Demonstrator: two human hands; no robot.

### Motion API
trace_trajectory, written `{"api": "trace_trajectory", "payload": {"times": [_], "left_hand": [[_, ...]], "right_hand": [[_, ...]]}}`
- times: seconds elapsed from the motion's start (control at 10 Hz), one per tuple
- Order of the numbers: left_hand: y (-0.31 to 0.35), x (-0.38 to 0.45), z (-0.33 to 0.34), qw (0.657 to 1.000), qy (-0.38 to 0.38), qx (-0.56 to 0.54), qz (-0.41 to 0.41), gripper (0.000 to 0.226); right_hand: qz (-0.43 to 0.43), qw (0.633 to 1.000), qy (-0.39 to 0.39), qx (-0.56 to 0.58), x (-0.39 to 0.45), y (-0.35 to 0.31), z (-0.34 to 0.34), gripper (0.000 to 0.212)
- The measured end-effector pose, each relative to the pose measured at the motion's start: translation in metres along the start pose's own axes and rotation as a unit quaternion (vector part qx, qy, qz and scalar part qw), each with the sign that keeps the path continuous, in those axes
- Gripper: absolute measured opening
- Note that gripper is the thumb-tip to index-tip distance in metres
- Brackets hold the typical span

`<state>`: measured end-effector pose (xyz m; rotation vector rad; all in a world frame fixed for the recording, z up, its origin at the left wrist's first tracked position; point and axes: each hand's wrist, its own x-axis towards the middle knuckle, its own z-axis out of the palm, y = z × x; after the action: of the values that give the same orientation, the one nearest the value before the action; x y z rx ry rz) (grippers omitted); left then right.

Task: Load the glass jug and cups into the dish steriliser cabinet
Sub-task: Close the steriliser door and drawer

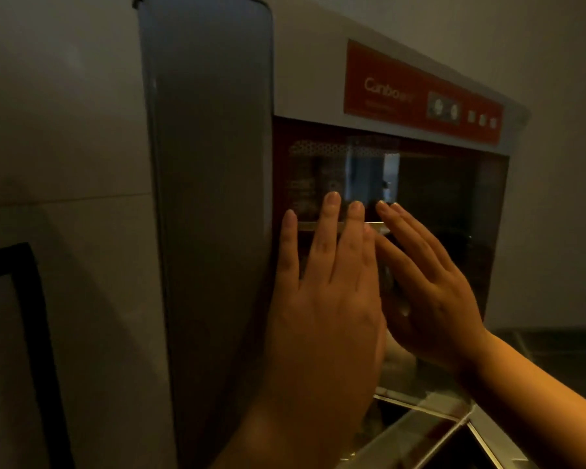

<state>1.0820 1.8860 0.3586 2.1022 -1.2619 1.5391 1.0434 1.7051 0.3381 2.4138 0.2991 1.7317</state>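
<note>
Head view shows, closest to the camera, two bare forearms reaching up from the lower edge. The left hand (322, 282) has its fingers straight and slightly spread, lying flat against the dark glass door (437, 204) of the dish steriliser cabinet (305, 72). The right hand (430, 286) is just beside it, fingers straight and close together, also pressed on the glass; the fingertips of both hands nearly meet. Neither hand holds anything. Behind the glass the inside is dark, and whether the glass jug and cups stand there cannot be told. Above the door sits a red control panel (420, 96) with small buttons. Farther left is a grey wall (65, 130).
</note>
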Motion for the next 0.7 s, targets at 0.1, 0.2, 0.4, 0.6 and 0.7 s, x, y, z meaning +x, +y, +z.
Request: {"api": "trace_trajectory", "payload": {"times": [0.1,0.2,0.4,0.6,0.7], "left_hand": [[-0.007,0.007,0.02,1.0,-0.006,-0.006,-0.009,0.069],[-0.016,0.013,0.051,1.0,0.029,0.001,-0.009,0.065],[-0.028,0.021,0.107,0.999,0.038,-0.022,-0.025,0.068],[-0.032,0.021,0.164,0.997,0.03,-0.059,-0.033,0.073],[-0.035,0.02,0.188,0.998,-0.007,-0.055,-0.037,0.08]], "right_hand": [[0.002,1.0,-0.003,-0.019,-0.004,0.012,0.018,0.066],[0.022,0.999,-0.005,-0.026,-0.008,0.024,0.035,0.065],[0.003,0.993,-0.02,-0.114,-0.01,0.046,0.06,0.054],[0.031,0.987,-0.035,-0.157,-0.022,0.072,0.087,0.054],[0.037,0.981,-0.046,-0.186,-0.029,0.085,0.099,0.058]]}}
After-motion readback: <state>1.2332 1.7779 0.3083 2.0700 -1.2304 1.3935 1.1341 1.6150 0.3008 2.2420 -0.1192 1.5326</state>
